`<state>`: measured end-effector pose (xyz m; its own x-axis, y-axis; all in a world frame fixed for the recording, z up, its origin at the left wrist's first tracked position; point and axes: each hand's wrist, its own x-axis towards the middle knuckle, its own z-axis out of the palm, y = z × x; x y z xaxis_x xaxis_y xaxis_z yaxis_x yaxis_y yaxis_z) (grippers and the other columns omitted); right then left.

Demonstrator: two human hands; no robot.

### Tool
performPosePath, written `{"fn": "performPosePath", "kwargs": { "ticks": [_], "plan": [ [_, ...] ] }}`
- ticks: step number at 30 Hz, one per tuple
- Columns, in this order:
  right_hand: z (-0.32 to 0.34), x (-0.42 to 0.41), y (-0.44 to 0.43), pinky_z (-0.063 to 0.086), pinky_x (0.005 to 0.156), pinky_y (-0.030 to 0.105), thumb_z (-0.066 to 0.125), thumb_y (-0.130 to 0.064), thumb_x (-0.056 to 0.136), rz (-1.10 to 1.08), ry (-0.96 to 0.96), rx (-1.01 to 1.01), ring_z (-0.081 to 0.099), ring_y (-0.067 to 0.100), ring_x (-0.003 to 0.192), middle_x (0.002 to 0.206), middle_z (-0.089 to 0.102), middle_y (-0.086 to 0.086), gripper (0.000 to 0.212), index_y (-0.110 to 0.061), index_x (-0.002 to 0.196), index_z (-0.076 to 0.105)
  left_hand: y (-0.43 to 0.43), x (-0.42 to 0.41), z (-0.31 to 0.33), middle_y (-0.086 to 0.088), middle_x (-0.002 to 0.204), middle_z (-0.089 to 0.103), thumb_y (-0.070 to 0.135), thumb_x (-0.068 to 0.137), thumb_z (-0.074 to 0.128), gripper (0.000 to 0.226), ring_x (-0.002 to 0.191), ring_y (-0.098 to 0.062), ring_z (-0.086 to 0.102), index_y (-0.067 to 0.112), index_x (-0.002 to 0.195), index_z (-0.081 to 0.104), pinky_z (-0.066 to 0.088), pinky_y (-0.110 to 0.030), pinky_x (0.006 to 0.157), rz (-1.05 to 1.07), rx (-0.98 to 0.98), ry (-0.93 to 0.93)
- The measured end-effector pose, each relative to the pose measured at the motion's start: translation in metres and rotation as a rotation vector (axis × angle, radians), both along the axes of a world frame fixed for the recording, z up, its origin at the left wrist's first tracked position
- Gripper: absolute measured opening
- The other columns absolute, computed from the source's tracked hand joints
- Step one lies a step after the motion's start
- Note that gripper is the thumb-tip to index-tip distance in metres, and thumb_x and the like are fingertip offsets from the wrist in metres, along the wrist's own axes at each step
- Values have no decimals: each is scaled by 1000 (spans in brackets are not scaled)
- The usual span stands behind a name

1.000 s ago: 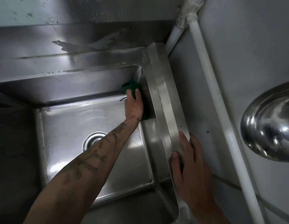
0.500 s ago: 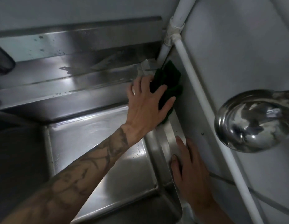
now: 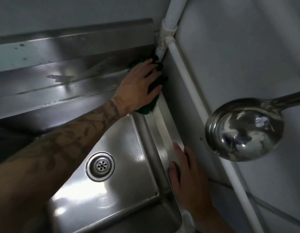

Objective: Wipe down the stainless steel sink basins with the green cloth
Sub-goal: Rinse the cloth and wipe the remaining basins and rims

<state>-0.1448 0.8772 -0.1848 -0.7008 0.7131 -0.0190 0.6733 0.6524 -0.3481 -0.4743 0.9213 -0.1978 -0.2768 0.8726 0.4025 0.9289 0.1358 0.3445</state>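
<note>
The stainless steel sink basin (image 3: 129,174) fills the lower middle, with its round drain (image 3: 100,166) on the floor. My left hand (image 3: 139,86) lies flat with spread fingers on the dark green cloth (image 3: 145,109), pressing it onto the sink's back right rim corner, close to the white pipe. Most of the cloth is hidden under the palm. My right hand (image 3: 187,179) rests on the right rim (image 3: 164,132) with straight fingers and holds nothing.
A white pipe (image 3: 187,78) runs down the wall just right of the rim, with a joint at the corner. A shiny steel ladle (image 3: 243,130) hangs out from the right, close to the camera. The steel backsplash (image 3: 62,64) stands behind the basin.
My left hand rose with the cloth from the basin's inner back right corner to the rim corner by the pipe. The right hand stayed on the right rim.
</note>
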Motion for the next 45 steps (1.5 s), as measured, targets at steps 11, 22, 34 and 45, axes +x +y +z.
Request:
{"fn": "performPosePath", "kwargs": {
  "ticks": [11, 22, 34, 45],
  "plan": [
    [3, -3, -3, 46, 109, 40, 40, -47, 106, -47, 11, -62, 52, 29, 139, 157, 46, 13, 56, -31, 160, 35, -10, 8, -1, -18, 155, 57, 43, 107, 53, 49, 154, -37, 42, 11, 142, 66, 36, -56, 126, -47, 34, -25],
    [-2, 0, -2, 53, 100, 42, 43, -40, 107, -6, 45, -6, 56, 27, 125, 151, 46, 12, 55, -23, 159, 37, -30, 37, -9, -14, 159, 52, 49, 109, 52, 51, 156, -38, 36, 16, 145, 65, 28, -60, 128, -184, 32, -49],
    [1, -2, -4, 55, 93, 37, 63, -27, 100, -16, 163, -10, 63, 24, 112, 139, 56, 10, 52, -11, 146, 44, -65, 132, -10, -12, 156, 57, 46, 106, 56, 48, 156, -36, 37, 16, 141, 68, 28, -59, 127, -167, 44, -168],
    [2, 21, -21, 51, 94, 36, 65, -33, 99, -228, 174, -67, 59, 25, 118, 140, 57, 10, 62, -14, 150, 36, -42, 112, -4, -13, 157, 55, 41, 101, 58, 48, 157, -41, 32, 15, 140, 69, 25, -58, 131, 53, -23, -190]
  ]
}}
